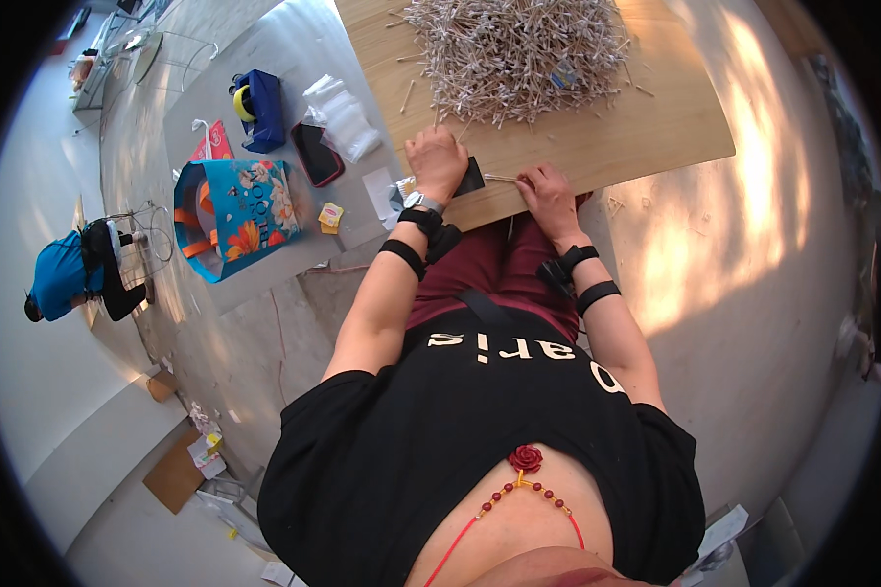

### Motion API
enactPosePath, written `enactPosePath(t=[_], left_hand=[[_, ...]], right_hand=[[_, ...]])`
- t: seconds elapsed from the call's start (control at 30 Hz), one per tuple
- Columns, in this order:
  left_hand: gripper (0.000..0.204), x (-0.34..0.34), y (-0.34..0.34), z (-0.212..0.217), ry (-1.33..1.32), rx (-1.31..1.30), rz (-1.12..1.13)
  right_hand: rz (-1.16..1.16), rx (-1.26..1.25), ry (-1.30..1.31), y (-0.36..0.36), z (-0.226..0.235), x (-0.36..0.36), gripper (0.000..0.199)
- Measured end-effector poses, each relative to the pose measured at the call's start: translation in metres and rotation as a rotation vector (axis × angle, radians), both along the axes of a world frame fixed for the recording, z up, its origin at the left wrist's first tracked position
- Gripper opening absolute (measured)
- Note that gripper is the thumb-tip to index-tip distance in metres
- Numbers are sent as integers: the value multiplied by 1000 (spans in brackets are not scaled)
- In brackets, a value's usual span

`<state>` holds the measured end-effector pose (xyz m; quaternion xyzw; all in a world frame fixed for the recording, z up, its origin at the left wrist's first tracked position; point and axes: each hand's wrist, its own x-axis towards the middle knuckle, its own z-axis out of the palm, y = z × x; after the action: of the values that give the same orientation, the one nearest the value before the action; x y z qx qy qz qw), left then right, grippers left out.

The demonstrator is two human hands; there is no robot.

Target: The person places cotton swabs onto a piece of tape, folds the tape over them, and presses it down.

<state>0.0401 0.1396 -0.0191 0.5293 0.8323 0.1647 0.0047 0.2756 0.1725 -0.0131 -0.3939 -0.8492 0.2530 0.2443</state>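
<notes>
over the board [671, 127], the near-closed right grip [552, 199] pinches cotton swabs [500, 178].

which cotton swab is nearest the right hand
It's the cotton swab held at the fingertips of the right hand, pointing toward the black rectangular block, perhaps more than one; the heaped swabs lie farther up the wooden tabletop.

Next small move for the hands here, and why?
I'd probably reach the left hand to the cotton swab pile: its near edge lies just beyond that hand, while the right hand pinches at least one swab. Whether the left holds anything is unclear.
</notes>
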Motion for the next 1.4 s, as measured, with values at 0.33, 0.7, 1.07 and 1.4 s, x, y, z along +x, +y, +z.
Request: enactPosePath(t=[0.33, 0.7, 1.07, 1.4], left_hand=[[13, -1, -26, 25, -123, 32, -122], [9, 33, -2, 18, 60, 23, -358], [15, 32, -9, 10, -16, 45, -357], [12, 30, -10, 7, -37, 75, -348]], right_hand=[[-137, -43, 107, 29, -1, -18, 14], [-418, -50, -151, 71, -16, -46, 17], [-115, 67, -261, 108, -19, 60, 13], [-174, 103, -179, 137, -16, 78, 10]])
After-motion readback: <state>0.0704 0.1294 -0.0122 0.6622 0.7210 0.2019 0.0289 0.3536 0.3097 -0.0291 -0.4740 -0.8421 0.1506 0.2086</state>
